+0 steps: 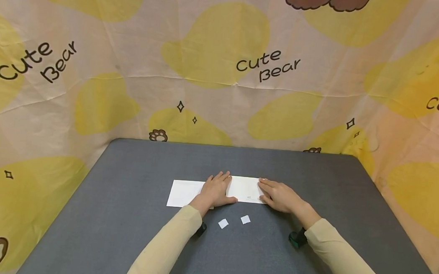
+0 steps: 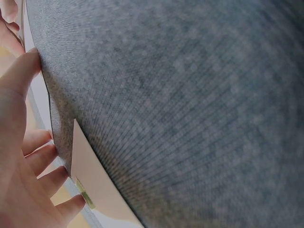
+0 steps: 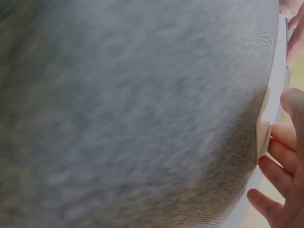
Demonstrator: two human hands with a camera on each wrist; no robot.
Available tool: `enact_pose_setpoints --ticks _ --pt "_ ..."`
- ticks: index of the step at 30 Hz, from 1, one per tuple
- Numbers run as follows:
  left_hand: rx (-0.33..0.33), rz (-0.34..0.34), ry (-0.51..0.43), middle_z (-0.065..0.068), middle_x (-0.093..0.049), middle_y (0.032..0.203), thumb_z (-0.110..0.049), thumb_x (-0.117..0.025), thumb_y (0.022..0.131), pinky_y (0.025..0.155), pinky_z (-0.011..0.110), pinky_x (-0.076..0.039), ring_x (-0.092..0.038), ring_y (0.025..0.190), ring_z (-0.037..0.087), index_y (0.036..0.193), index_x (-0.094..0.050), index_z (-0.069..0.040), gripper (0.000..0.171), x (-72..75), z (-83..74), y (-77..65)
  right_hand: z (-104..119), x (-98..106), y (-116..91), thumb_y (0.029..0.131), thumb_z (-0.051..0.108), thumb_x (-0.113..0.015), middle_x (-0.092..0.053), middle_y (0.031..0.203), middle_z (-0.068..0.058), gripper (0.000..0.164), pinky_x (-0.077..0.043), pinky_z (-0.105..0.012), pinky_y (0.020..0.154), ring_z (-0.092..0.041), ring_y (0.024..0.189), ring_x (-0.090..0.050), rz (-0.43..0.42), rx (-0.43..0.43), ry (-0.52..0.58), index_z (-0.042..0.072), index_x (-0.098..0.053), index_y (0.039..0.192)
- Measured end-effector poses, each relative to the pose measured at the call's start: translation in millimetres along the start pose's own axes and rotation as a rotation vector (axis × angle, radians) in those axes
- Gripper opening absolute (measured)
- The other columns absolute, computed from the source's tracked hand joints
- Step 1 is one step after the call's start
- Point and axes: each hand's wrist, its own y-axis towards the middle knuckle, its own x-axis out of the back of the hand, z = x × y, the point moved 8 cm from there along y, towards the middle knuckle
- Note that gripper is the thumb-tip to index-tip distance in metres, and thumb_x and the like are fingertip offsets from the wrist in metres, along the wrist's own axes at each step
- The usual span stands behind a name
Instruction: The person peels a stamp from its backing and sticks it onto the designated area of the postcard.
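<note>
Two white paper pieces lie side by side on the grey table. My left hand spreads over the gap between them, covering the right end of the left paper. Its thumb touches the near left corner of the right paper, which bears a small faint print. At that paper's other end rests my right hand, fingers extended along the edge, thumb at the near corner. A small yellow-green strip shows on the left paper beside the left little finger in the left wrist view.
Two small white squares lie on the grey table between the forearms. Behind the table hangs a printed cloth with yellow patches and lettering. A dark wrist device sits below the right wrist.
</note>
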Motion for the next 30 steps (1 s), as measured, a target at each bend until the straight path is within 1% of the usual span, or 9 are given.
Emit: enact_pose_setpoints --ticks 5,11,13,23,30 --pt "-0.002 -0.003 -0.005 0.003 -0.026 0.151 -0.061 -0.058 0.079 0.109 0.047 -0.023 -0.022 0.139 0.024 0.144 -0.033 -0.013 0.084 -0.7 0.5 -0.2 -1 1 3 0.090 0.026 -0.057 -0.053 0.130 -0.016 0.047 -0.045 -0.045 0.092 -0.031 0.115 -0.054 0.008 -0.019 0.015 -0.001 -0.052 0.129" --pt "-0.001 -0.005 -0.006 0.003 -0.026 0.151 -0.060 -0.058 0.079 0.109 0.047 -0.023 -0.022 0.139 0.024 0.144 -0.033 -0.013 0.084 0.4 0.0 -1.2 -11 0 3 0.092 0.022 -0.055 -0.055 0.128 -0.015 0.042 -0.044 -0.045 0.093 -0.030 0.115 -0.054 -0.020 -0.081 0.135 0.002 -0.053 0.129" --pt "-0.001 -0.004 -0.007 0.003 -0.026 0.151 -0.060 -0.058 0.079 0.110 0.047 -0.023 -0.022 0.139 0.024 0.144 -0.033 -0.013 0.084 0.7 -0.4 -1.6 -13 1 3 0.092 0.021 -0.055 -0.055 0.128 -0.015 0.042 -0.044 -0.045 0.093 -0.030 0.115 -0.054 -0.021 -0.094 0.156 0.003 -0.053 0.130" --pt "-0.005 -0.005 -0.011 0.003 -0.025 0.152 -0.060 -0.058 0.080 0.110 0.047 -0.022 -0.022 0.140 0.024 0.144 -0.033 -0.012 0.084 0.9 -0.4 -1.7 -11 4 -1 0.091 0.020 -0.056 -0.056 0.128 -0.016 0.043 -0.046 -0.046 0.091 -0.030 0.114 -0.055 -0.015 -0.064 0.115 0.002 -0.052 0.129" --pt "-0.005 0.000 -0.011 0.003 -0.025 0.152 -0.060 -0.057 0.080 0.110 0.047 -0.022 -0.021 0.140 0.024 0.144 -0.032 -0.013 0.084 0.7 -1.2 -1.4 -8 2 -6 0.090 0.023 -0.057 -0.051 0.133 -0.017 0.047 -0.042 -0.049 0.094 -0.033 0.121 -0.049 0.015 -0.028 0.096 -0.002 -0.051 0.130"
